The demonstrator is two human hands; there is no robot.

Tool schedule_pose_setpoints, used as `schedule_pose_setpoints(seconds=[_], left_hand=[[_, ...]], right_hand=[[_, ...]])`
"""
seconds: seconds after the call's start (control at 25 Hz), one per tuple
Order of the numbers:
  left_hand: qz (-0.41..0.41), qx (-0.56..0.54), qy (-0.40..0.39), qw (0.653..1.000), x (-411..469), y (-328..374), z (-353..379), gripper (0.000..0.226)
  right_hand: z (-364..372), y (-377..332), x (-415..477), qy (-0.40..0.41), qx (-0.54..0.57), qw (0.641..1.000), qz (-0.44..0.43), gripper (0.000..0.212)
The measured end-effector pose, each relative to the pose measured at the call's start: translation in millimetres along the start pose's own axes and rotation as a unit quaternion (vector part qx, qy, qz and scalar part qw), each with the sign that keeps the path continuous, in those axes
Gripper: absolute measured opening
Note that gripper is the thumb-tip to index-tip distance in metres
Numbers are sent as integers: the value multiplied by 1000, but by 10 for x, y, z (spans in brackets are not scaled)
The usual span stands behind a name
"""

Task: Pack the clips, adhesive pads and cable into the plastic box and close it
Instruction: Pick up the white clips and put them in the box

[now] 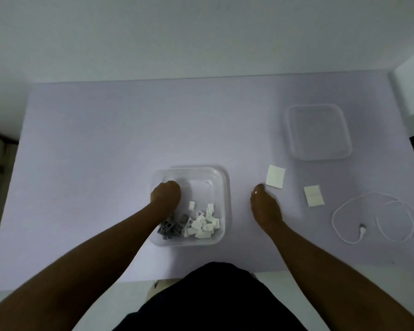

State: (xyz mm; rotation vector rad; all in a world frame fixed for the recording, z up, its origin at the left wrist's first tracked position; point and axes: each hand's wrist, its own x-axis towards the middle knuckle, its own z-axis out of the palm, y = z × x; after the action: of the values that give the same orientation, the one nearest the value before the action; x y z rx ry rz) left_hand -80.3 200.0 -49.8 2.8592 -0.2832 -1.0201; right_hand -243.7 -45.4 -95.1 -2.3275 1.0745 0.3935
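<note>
The clear plastic box (221, 187) sits at the table's near centre, with white clips (204, 223) and grey clips (170, 229) heaped in its near half. My left hand (166, 194) is curled into a fist over the box's left side; what is inside the fist is hidden. My right hand (264, 206) rests on the table right of the box, holding nothing, its fingertips just short of the larger white adhesive pad (275, 176). A smaller adhesive pad (314, 195) lies further right. The white cable (373, 218) is loosely coiled at the near right.
The clear lid (318, 131) lies flat at the far right of the lilac table (129, 130). The table's near edge runs just in front of my dark-clothed body. A white wall stands behind the table's far edge.
</note>
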Motion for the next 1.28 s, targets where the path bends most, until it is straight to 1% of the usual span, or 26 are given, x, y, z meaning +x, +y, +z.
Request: schedule_pose_setpoints(seconds=[0.04, 0.08, 0.12, 0.16, 0.2, 0.28, 0.36, 0.4, 0.48, 0.52, 0.56, 0.6, 0.64, 0.68, 0.72, 0.76, 0.8, 0.88, 0.92, 1.04, 1.12, 1.2, 1.28], left_hand=[[8, 10, 9, 1000, 2, -21, -36, 19], [8, 25, -16, 1000, -47, 46, -100, 20], [52, 56, -3, 997, -13, 25, -75, 21], [71, 65, 2, 995, 1, 6, -97, 22], [84, 94, 22, 992, 49, 1, -61, 23], [116, 118, 40, 985, 37, -56, -77, 24], [152, 136, 56, 977, -13, -106, -81, 24], [169, 129, 61, 975, -35, -152, -104, 25], [198, 77, 74, 974, -80, -248, -173, 24], [211, 33, 89, 973, -116, -303, -228, 22], [228, -16, 123, 966, -132, -364, -282, 18], [239, -58, 172, 954, -125, -446, -323, 16], [235, -95, 220, 942, -103, -539, -343, 16], [211, -136, 245, 937, -80, -624, -365, 21], [172, -184, 239, 938, -32, -716, -357, 28], [129, -230, 210, 941, 20, -774, -333, 34], [102, -266, 165, 944, 88, -811, -281, 38], [105, -322, 90, 937, 175, -788, -184, 41], [110, -361, 71, 923, 198, -753, -152, 41], [96, -490, 46, 865, 233, -668, -69, 41], [74, -535, 46, 840, 249, -636, 12, 41], [51, -550, 47, 832, 250, -622, 52, 42], [45, -553, 48, 831, 240, -625, 57, 43]], right_hand=[[38, -28, -34, 39, 22, 999, -12, 33], [56, -23, -27, 77, 56, 995, -24, 26], [52, -123, -77, 104, 117, 988, -13, 21], [26, -216, -105, 119, 191, 974, 2, 17], [-37, -310, -131, 117, 253, 960, 19, 15], [-126, -624, -218, 94, 369, 924, 47, 11], [-210, -965, -330, 46, 465, 881, 72, 9], [-242, -1136, -404, 17, 494, 866, 76, 9], [-260, -1425, -531, -39, 535, 840, 78, 10], [-248, -1536, -570, -63, 546, 831, 81, 10], [-231, -1637, -602, -87, 552, 825, 87, 11], [-187, -1719, -611, -110, 551, 822, 93, 12], [-136, -1793, -614, -137, 543, 822, 102, 12], [-65, -1850, -605, -162, 531, 825, 109, 13], [13, -1915, -602, -188, 516, 828, 115, 12], [103, -1954, -580, -205, 498, 834, 123, 10], [188, -1991, -553, -215, 480, 839, 134, 9], [343, -2050, -471, -222, 456, 845, 169, 10], [413, -2084, -430, -222, 452, 842, 192, 12], [598, -2238, -363, -226, 474, 812, 254, 19], [677, -2358, -348, -239, 495, 793, 261, 20], [716, -2439, -340, -248, 517, 777, 259, 16], [710, -2445, -325, -242, 533, 767, 261, 17]])
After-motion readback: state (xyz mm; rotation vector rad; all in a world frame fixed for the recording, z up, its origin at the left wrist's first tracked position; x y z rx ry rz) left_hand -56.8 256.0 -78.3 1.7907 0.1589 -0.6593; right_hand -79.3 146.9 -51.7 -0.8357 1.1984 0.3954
